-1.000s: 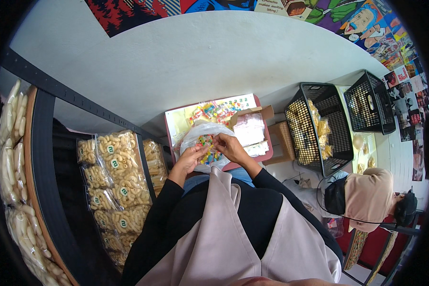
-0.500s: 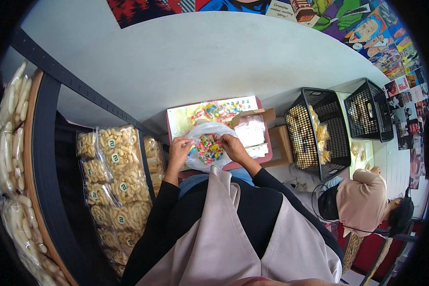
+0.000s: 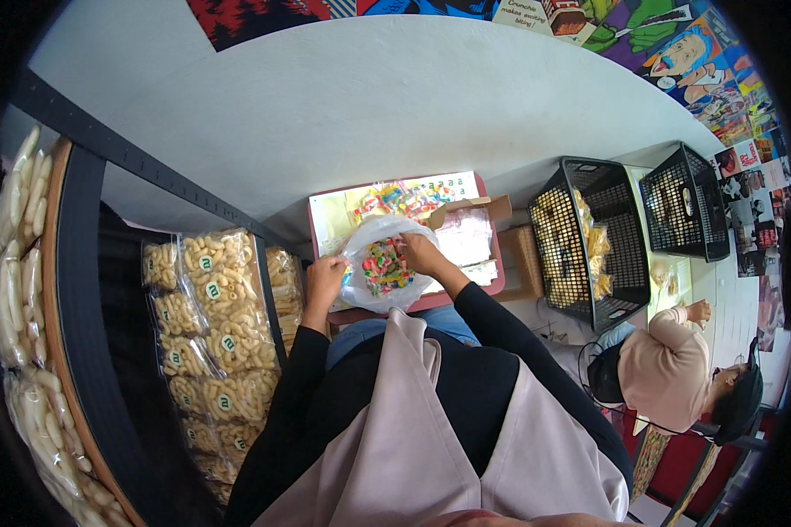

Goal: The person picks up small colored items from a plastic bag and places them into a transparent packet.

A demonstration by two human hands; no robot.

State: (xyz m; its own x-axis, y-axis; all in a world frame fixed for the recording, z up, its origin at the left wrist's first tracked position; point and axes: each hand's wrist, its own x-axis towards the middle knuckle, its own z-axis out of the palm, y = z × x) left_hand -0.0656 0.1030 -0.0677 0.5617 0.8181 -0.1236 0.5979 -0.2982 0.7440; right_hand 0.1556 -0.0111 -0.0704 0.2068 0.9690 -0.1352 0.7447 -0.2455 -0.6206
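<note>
A white translucent plastic bag (image 3: 371, 235) stands open in front of me, with loose red, green and yellow candies (image 3: 387, 267) inside. At its left rim my left hand (image 3: 326, 277) is closed, fingertips on a small packet (image 3: 347, 275) with yellow and blue showing in it. My right hand (image 3: 420, 254) reaches over the right rim, its fingers bent down at the candies. Its fingertips are partly hidden, and whatever they pinch is too small to make out. Behind the bag lie several clear packets of colourful candies (image 3: 402, 201).
A red-rimmed table (image 3: 499, 283) carries an open cardboard box (image 3: 494, 208) with pale packets. Black crates (image 3: 603, 314) stand to the right, near another person (image 3: 668, 373) in a pink top. On the left, a dark shelf frame (image 3: 132, 151) borders bagged snacks (image 3: 233, 303).
My right hand has moved slightly left and up, farther into the bag over the candies. My left hand has shifted slightly down and left. The other person's arm has risen a little.
</note>
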